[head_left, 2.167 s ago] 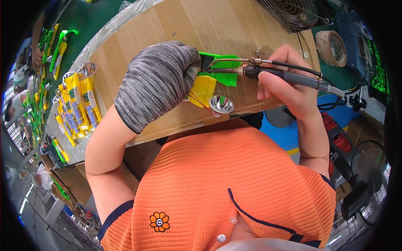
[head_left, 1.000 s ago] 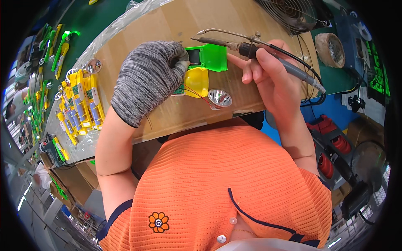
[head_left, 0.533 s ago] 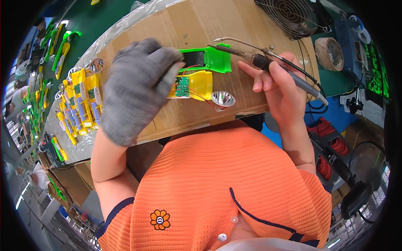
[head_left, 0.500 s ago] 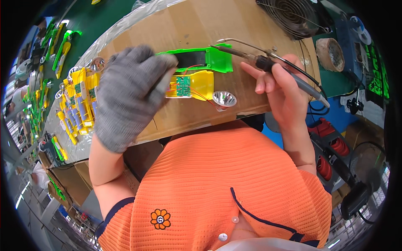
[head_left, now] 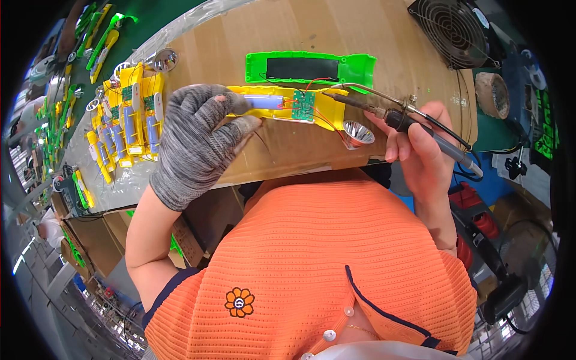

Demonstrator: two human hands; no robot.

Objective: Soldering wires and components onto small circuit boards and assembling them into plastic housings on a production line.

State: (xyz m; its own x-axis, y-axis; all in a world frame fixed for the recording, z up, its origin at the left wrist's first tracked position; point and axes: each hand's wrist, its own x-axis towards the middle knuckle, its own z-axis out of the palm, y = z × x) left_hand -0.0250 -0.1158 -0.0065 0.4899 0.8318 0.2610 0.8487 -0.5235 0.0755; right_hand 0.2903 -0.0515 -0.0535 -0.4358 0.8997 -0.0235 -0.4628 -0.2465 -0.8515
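My left hand [head_left: 201, 135], in a grey knit glove with bare fingertips, has its thumb and fingers around the left end of a yellow flashlight half-shell [head_left: 331, 114]. A blue cylindrical battery [head_left: 264, 102] and a green circuit board [head_left: 303, 106] with red wires lie in that shell. Wires run from it to a silver reflector cup [head_left: 358, 133]. In my right hand [head_left: 423, 150] is a soldering iron [head_left: 399, 120] with a thin metal tube alongside; its tip points left, over the shell's right part. Just beyond lies a green half-shell [head_left: 358, 69] with a black panel, linked by wires.
Several yellow half-shells [head_left: 129, 120] with batteries and reflectors are gathered on the left. Brown cardboard [head_left: 288, 150] covers the work surface. A black fan [head_left: 450, 30] stands at the far right, near a roll of tape [head_left: 492, 95].
My left hand has come down and opened somewhat at the yellow shell's left end, uncovering the battery. The soldering iron's tip is now lower, over the yellow shell. The whole view has shifted a little.
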